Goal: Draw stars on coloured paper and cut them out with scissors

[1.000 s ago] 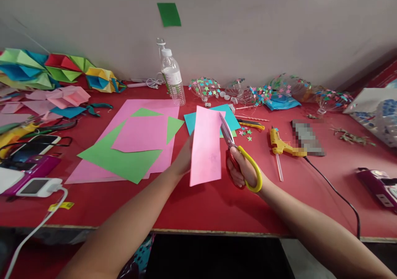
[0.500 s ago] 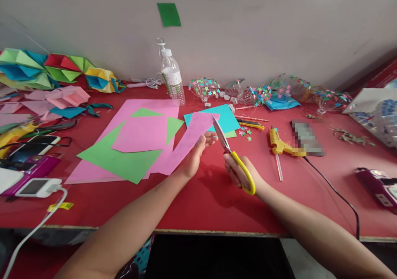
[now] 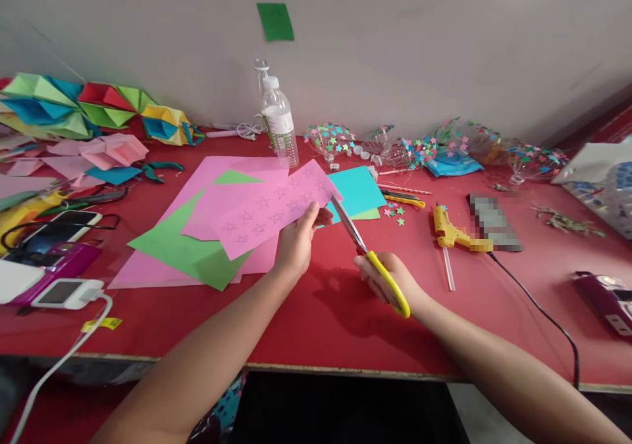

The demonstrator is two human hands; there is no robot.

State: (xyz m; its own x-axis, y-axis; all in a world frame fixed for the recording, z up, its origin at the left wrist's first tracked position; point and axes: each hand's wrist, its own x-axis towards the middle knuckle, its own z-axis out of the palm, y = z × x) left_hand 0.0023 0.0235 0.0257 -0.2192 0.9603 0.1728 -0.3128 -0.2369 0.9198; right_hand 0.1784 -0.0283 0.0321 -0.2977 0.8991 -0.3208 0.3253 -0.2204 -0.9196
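Note:
My left hand pinches a strip of pink paper between thumb and fingers. Several stars are drawn in pencil on the side facing me. In my right hand is a pair of scissors with yellow handles, its blades pointing up and left. The blade tips meet the paper's right end; whether they cut into it I cannot tell. Beneath the strip lie a smaller pink sheet, a green sheet and larger pink sheets. Blue paper lies just behind the blades.
A yellow glue gun with a cord lies right of my hand, near a utility knife and small cut stars. Plastic bottles stand at the back. Folded paper shapes and a purple power strip occupy the left.
The pink strip has turned from upright to lying slantwise to the left, and its star drawings now face me. The scissors have shifted slightly left and down with my right hand.

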